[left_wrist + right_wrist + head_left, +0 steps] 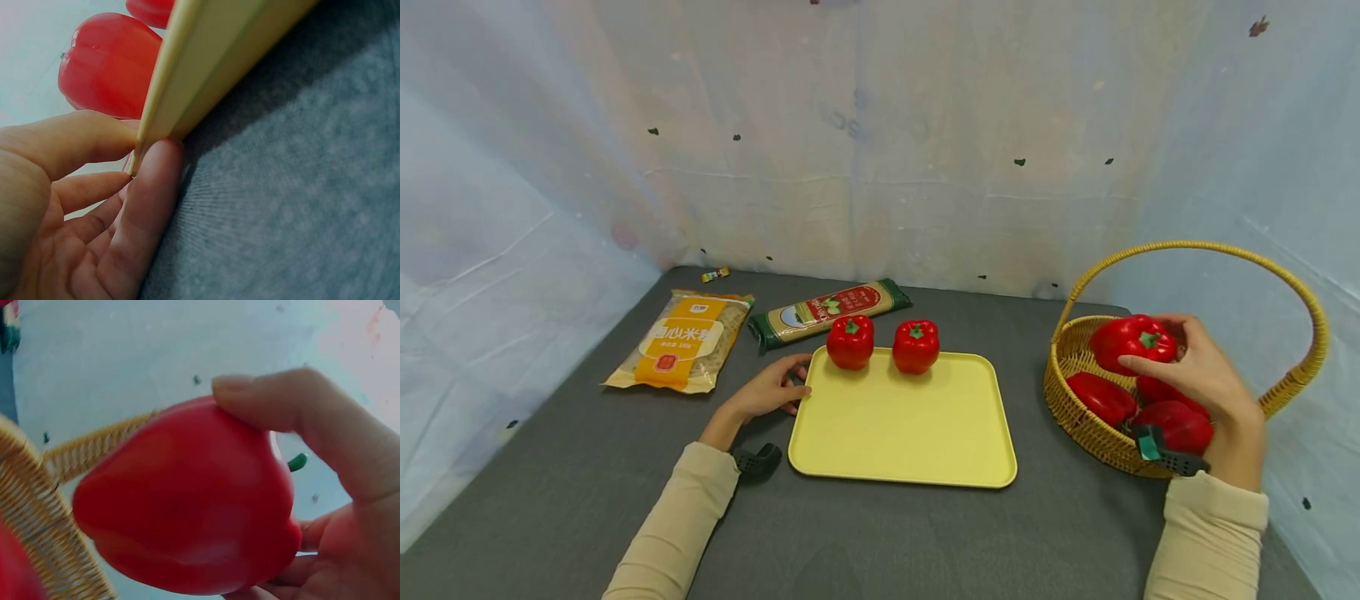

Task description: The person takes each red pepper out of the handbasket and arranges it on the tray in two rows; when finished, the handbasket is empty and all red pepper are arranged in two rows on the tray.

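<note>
My right hand (1210,371) grips a red bell pepper (1131,343) with a green stem, thumb on one side and fingers on the other. It is held over the wicker basket (1078,425), where three more red peppers (1102,398) lie. In the right wrist view the held pepper (194,500) fills the middle, the basket's woven rim behind it. My left hand (772,387) pinches the left edge of a yellow tray (906,425), its rim (164,94) between thumb and fingers. Two red peppers (850,342) stand upright along the tray's far edge, stems up.
Left of the tray lies a bag of grain (681,342) with an orange label. Behind the tray is a long green and red pasta packet (829,314). A small wrapped packet (715,274) is at the back. The basket's tall handle (1195,245) arches over its opening.
</note>
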A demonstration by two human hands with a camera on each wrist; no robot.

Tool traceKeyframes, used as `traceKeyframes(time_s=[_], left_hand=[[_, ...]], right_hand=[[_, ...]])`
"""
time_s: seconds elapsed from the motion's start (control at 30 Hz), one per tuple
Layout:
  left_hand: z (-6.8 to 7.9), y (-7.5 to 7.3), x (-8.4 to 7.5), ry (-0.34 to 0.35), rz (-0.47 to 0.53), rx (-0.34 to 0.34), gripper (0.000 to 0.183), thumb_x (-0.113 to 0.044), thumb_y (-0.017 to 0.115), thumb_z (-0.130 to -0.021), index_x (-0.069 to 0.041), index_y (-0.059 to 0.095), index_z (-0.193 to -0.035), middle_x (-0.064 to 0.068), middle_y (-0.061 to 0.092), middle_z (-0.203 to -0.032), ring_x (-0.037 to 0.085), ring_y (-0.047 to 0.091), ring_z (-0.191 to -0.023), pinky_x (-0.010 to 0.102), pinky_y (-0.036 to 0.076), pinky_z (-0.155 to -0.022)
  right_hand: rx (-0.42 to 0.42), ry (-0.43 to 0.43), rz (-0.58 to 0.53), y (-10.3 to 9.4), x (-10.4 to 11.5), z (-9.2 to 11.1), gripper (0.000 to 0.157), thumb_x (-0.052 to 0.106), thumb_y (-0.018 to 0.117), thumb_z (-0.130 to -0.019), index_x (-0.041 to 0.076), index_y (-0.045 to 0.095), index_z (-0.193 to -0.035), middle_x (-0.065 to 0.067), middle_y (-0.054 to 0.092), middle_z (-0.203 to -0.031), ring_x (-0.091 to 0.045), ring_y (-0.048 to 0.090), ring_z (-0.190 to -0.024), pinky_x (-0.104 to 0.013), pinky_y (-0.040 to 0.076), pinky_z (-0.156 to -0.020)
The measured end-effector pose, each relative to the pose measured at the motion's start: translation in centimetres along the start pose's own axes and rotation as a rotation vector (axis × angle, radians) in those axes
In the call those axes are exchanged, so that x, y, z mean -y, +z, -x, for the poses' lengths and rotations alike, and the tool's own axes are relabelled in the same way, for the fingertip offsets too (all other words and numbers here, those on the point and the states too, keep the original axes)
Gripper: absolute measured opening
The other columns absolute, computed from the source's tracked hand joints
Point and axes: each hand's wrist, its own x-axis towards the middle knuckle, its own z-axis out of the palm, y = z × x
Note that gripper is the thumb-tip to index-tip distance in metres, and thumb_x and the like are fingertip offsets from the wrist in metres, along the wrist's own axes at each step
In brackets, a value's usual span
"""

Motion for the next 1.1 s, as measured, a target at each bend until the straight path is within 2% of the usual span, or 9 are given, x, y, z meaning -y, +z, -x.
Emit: traceKeyframes(time_s=[0.1, 0.23, 0.37, 0.43, 0.53, 0.7, 0.87, 0.97, 1.1], left_hand=[[-0.1, 0.0, 0.1, 0.001, -0.002, -0.001, 0.064, -0.007, 0.059, -0.091, 0.003, 0.025, -0.144, 0.021, 0.043, -0.113, 0.023, 0.053, -0.072, 0.034, 0.056, -0.058], [-0.2, 0.0, 0.3, 0.004, -0.003, -0.004, 0.064, -0.007, 0.060, -0.091, 0.002, 0.026, -0.144, 0.022, 0.042, -0.114, 0.023, 0.052, -0.071, 0.034, 0.056, -0.058], [-0.2, 0.0, 0.4, 0.005, -0.008, -0.007, 0.064, -0.007, 0.059, -0.091, 0.002, 0.025, -0.145, 0.022, 0.042, -0.115, 0.022, 0.051, -0.071, 0.034, 0.056, -0.058], [-0.2, 0.0, 0.4, 0.004, -0.011, -0.006, 0.064, -0.006, 0.059, -0.092, 0.003, 0.024, -0.145, 0.023, 0.042, -0.116, 0.022, 0.051, -0.071, 0.034, 0.056, -0.058], [-0.1, 0.0, 0.0, 0.004, -0.006, 0.001, 0.063, -0.003, 0.057, -0.092, 0.006, 0.022, -0.144, 0.025, 0.042, -0.116, 0.022, 0.051, -0.071, 0.037, 0.056, -0.058], [0.8, 0.2, -1.9, 0.006, 0.006, 0.019, 0.061, -0.001, 0.055, -0.092, 0.010, 0.022, -0.143, 0.027, 0.041, -0.114, 0.024, 0.052, -0.072, 0.039, 0.057, -0.060], [1.2, 0.3, -2.8, 0.012, 0.005, 0.018, 0.061, -0.001, 0.055, -0.092, 0.010, 0.023, -0.142, 0.027, 0.041, -0.114, 0.024, 0.052, -0.072, 0.038, 0.057, -0.060], [1.3, 0.3, -2.8, 0.013, 0.003, 0.013, 0.061, 0.000, 0.055, -0.092, 0.010, 0.023, -0.142, 0.028, 0.041, -0.114, 0.023, 0.051, -0.071, 0.037, 0.057, -0.060], [1.2, 0.3, -2.7, 0.011, 0.001, 0.011, 0.061, 0.000, 0.055, -0.092, 0.010, 0.023, -0.142, 0.030, 0.040, -0.115, 0.023, 0.051, -0.070, 0.037, 0.057, -0.060]], right_hand=[[0.016, -0.046, 0.049, -0.2, 1.2, 0.6, 0.074, 0.032, 0.071, -0.083, 0.002, 0.028, -0.134, -0.017, 0.040, -0.125, -0.020, 0.041, -0.099, -0.023, 0.049, -0.063], [0.018, -0.130, 0.112, -0.1, 3.0, 1.2, 0.071, 0.029, 0.074, -0.080, 0.005, 0.033, -0.134, -0.014, 0.045, -0.122, -0.009, 0.041, -0.095, -0.020, 0.048, -0.064], [0.028, -0.218, 0.097, 0.6, 4.7, 1.4, 0.071, 0.021, 0.075, -0.079, 0.007, 0.035, -0.135, -0.011, 0.048, -0.120, 0.003, 0.045, -0.091, -0.016, 0.049, -0.064], [0.038, -0.260, 0.076, 1.0, 5.3, 1.3, 0.071, 0.018, 0.076, -0.078, 0.007, 0.035, -0.135, -0.011, 0.049, -0.120, 0.003, 0.047, -0.090, -0.016, 0.050, -0.064], [0.041, -0.292, 0.041, 1.9, 6.2, 1.0, 0.072, 0.015, 0.077, -0.076, 0.010, 0.037, -0.136, -0.006, 0.047, -0.121, 0.001, 0.049, -0.093, -0.015, 0.049, -0.068], [0.026, -0.341, -0.012, 3.4, 7.5, 0.3, 0.071, 0.011, 0.079, -0.073, 0.014, 0.042, -0.135, 0.002, 0.045, -0.122, -0.006, 0.046, -0.100, -0.009, 0.046, -0.074], [0.052, -0.411, -0.059, 4.8, 8.4, -0.5, 0.071, 0.010, 0.078, -0.074, 0.013, 0.043, -0.135, -0.003, 0.045, -0.124, -0.008, 0.049, -0.099, -0.011, 0.048, -0.076], [0.075, -0.444, -0.081, 5.5, 8.8, -1.1, 0.071, 0.010, 0.077, -0.075, 0.013, 0.042, -0.137, -0.007, 0.045, -0.126, -0.016, 0.051, -0.099, -0.014, 0.050, -0.075], [0.111, -0.442, -0.107, 6.4, 9.0, -1.9, 0.072, 0.011, 0.076, -0.076, 0.013, 0.040, -0.139, -0.010, 0.045, -0.128, -0.027, 0.051, -0.102, -0.016, 0.051, -0.074]])
